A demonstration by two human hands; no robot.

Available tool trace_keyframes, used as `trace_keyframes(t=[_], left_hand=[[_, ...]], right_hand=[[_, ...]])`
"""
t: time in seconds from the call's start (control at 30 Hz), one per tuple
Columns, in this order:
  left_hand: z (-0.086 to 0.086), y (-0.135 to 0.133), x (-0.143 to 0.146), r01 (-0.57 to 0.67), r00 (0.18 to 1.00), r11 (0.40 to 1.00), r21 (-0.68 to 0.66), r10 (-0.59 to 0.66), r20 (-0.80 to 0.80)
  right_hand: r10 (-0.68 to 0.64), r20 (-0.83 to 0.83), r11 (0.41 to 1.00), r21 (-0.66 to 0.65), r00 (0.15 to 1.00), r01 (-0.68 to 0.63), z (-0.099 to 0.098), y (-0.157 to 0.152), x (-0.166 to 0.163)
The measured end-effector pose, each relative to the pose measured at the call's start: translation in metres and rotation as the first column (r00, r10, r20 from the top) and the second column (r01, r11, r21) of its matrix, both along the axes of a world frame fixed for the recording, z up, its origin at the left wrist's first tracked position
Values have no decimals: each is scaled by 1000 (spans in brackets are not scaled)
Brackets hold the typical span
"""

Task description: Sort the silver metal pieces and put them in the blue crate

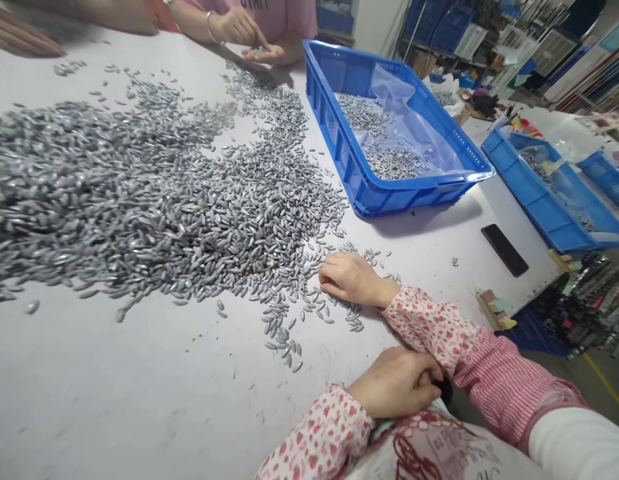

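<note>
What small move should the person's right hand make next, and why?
Probably the right hand should draw the loose silver seeds beside it together into a small group. It rests on the white table at the scattered edge of the heap, with those seeds lying right by its fingers, while the blue plastic crate sits farther off and already holds some.

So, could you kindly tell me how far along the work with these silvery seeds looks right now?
Done: a modest layer of seeds lies in the lined blue crate. In hand: the right hand touches the loose edge of the large seed heap. Left: that heap covers much of the table.
</note>
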State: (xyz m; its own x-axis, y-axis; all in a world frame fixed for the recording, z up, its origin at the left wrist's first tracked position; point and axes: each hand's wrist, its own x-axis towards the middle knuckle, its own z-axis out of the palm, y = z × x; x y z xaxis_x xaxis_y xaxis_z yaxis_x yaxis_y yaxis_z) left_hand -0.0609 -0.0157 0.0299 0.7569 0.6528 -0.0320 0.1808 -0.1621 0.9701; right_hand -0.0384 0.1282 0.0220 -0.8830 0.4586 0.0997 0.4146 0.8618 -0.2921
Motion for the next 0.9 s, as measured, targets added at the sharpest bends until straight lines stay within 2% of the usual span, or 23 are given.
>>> trace_keyframes(t=[0.33,0.5,0.67,0.77,0.9], left_hand=[[0,0,0,12,1000,1000,9,-12,-13],[1,0,0,25,999,999,20,-24,-30],[0,0,0,17,999,999,29,-16,-31],[1,-1,0,11,1000,1000,27,-10,-23],[1,0,0,7,1000,1000,18,-6,-11]], right_hand=[[76,-34,992,-98,997,-79,-5,0,17],[-45,-80,989,-143,996,33,-5,-2,16],[-24,-19,998,-56,1000,23,-6,-4,11],[-13,12,999,-50,1000,14,-5,-4,11],[-121,6,988,-98,993,121,-3,-4,11]])
